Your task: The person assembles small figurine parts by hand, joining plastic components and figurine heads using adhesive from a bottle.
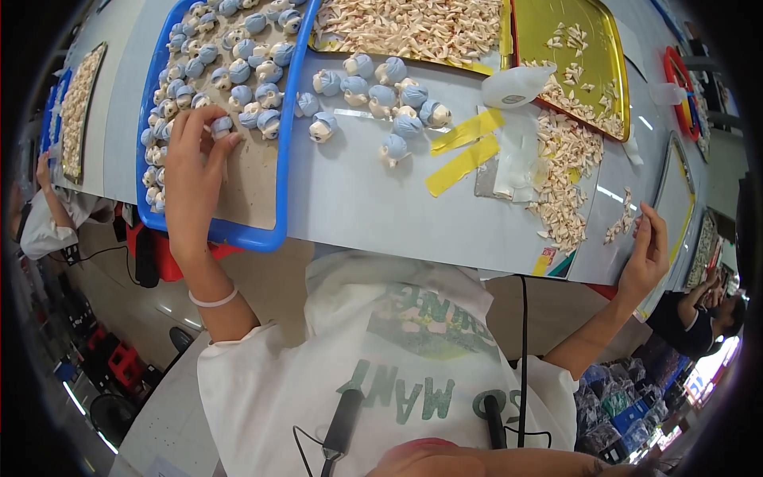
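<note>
My left hand (195,151) reaches over a blue plastic tray (282,183), its thumb and fingers closed on a small figurine head (221,126) in pale blue and white. Several like it fill the tray's far and left parts, standing on a brown liner (254,179). To the right of the tray, a loose group of the same figurine heads (381,99) stands on the grey table (366,207). At the right, my right hand (650,250) hovers by the table edge with loosely bent fingers apart. It is nearest a little heap of small cream-coloured pieces (618,222), and nothing shows in it.
A white squeeze bottle (517,86) lies against a gold tray (616,119) of cream pieces. Another tray (413,28) is full of them, and a larger pile (564,175) covers the table beside yellow tape strips (465,163). Other people sit at both sides; a black cable (523,358) hangs in front.
</note>
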